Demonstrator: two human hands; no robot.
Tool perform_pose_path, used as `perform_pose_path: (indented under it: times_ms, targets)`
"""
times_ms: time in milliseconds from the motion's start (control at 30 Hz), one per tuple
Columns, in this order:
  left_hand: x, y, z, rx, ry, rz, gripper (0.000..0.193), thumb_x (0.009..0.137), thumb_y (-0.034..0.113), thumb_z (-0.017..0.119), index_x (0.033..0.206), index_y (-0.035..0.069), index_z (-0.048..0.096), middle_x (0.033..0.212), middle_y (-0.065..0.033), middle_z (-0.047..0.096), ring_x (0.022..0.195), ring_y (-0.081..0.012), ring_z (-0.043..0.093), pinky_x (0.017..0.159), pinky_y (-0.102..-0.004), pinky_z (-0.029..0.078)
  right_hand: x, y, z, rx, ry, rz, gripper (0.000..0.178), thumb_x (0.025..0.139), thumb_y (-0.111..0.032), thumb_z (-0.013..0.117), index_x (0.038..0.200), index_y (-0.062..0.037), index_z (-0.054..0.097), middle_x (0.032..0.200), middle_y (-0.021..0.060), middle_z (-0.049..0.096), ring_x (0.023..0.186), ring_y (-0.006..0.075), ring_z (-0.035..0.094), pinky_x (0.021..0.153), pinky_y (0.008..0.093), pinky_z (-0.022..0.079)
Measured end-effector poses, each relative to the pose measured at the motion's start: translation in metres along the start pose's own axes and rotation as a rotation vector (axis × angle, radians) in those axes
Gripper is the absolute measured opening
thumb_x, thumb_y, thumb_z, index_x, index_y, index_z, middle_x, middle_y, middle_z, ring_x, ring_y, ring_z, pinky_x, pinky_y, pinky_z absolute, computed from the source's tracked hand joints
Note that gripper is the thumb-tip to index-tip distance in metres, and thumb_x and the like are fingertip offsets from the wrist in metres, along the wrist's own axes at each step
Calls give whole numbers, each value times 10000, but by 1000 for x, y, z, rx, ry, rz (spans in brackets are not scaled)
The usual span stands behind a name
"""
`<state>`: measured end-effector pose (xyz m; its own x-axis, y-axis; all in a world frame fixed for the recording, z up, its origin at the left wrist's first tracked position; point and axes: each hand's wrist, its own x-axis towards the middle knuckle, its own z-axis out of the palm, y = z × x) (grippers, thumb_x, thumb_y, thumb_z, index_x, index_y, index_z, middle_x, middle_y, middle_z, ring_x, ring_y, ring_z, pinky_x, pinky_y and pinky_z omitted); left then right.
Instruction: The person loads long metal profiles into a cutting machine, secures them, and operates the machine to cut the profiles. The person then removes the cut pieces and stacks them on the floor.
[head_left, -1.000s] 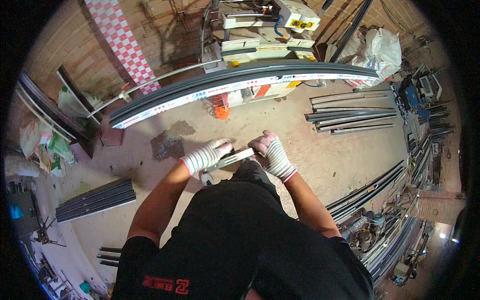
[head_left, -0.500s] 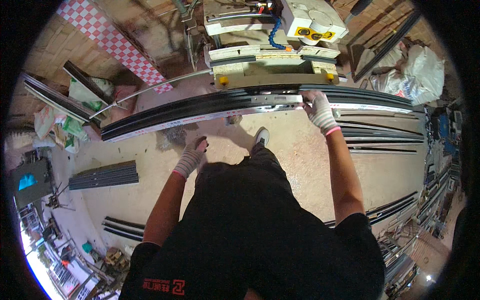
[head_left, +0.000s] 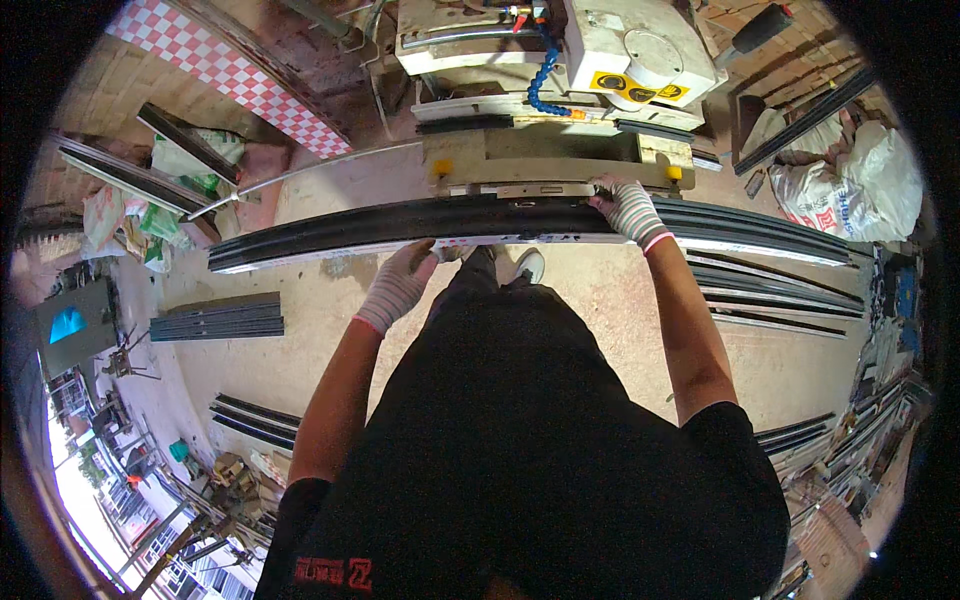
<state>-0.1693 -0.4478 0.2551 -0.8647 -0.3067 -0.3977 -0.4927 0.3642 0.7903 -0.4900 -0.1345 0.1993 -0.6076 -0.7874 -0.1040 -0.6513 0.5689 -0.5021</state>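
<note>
Long black metal profiles (head_left: pixel 380 222) lie side by side across the front of a machine, with white film along their near edge. My right hand (head_left: pixel 630 212), in a striped knit glove, is closed on the right end of a short silver slotted metal strip (head_left: pixel 535 189). That strip lies along the far side of the profiles. My left hand (head_left: pixel 398 287), gloved alike, is at the near edge of the profiles, left of centre. Its fingers are loosely bent and apart, with nothing visible in them; whether the fingertips touch the edge I cannot tell.
Behind the profiles stands the white machine (head_left: pixel 630 50) with a blue segmented hose (head_left: pixel 543 80) and yellow knobs. More profiles lie on the floor to the left (head_left: pixel 217 316) and right (head_left: pixel 780 285). White sacks (head_left: pixel 860 190) sit at the far right. A thin rod (head_left: pixel 300 175) slants at the left.
My right hand has moved the silver strip from the near side of the profiles to their far side. My left hand has come forward and right, up to the near edge.
</note>
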Motion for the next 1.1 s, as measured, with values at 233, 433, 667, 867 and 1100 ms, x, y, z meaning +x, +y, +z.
perform_pose_path:
  times_ms: [233, 433, 667, 867, 1100]
  targets:
    - [84, 29, 15, 306, 78, 168, 388, 948, 270, 659, 1252, 34, 606, 1128, -200, 677, 1063, -328, 649, 941, -376, 503, -3, -9, -6, -5, 77, -111, 285, 797, -140, 783, 1060, -60, 708, 1019, 158, 715, 971, 381, 667, 852, 420, 542]
    - [127, 51, 30, 453, 20, 327, 447, 941, 358, 644, 1241, 28, 614, 1145, -245, 653, 1114, -397, 617, 974, -439, 481, -6, -29, -17, -14, -141, 59, 356, 833, -227, 758, 1168, -120, 696, 1094, 139, 717, 1019, 369, 662, 898, 440, 524]
    - [161, 47, 47, 614, -277, 200, 606, 978, 560, 497, 1330, 78, 604, 1242, -225, 646, 1202, -371, 593, 1047, -435, 445, -3, -17, -7, -80, -56, -124, 428, 840, -241, 758, 1241, -145, 644, 1052, 150, 717, 987, 392, 664, 857, 465, 525]
    - [173, 48, 47, 653, -447, 78, 642, 975, 619, 466, 1348, 113, 593, 1289, -208, 633, 1222, -385, 581, 1066, -449, 427, 1, -12, -1, -24, -122, -97, 429, 855, -248, 746, 1251, -127, 634, 1040, 150, 720, 989, 389, 661, 887, 455, 519]
    - [180, 44, 45, 618, -523, 35, 704, 957, 675, 447, 1365, 118, 581, 1325, -204, 619, 1259, -383, 562, 1072, -439, 422, -3, -16, 1, -96, -91, -93, 485, 875, -401, 717, 1258, -110, 655, 1108, 168, 712, 1079, 363, 653, 975, 430, 498]
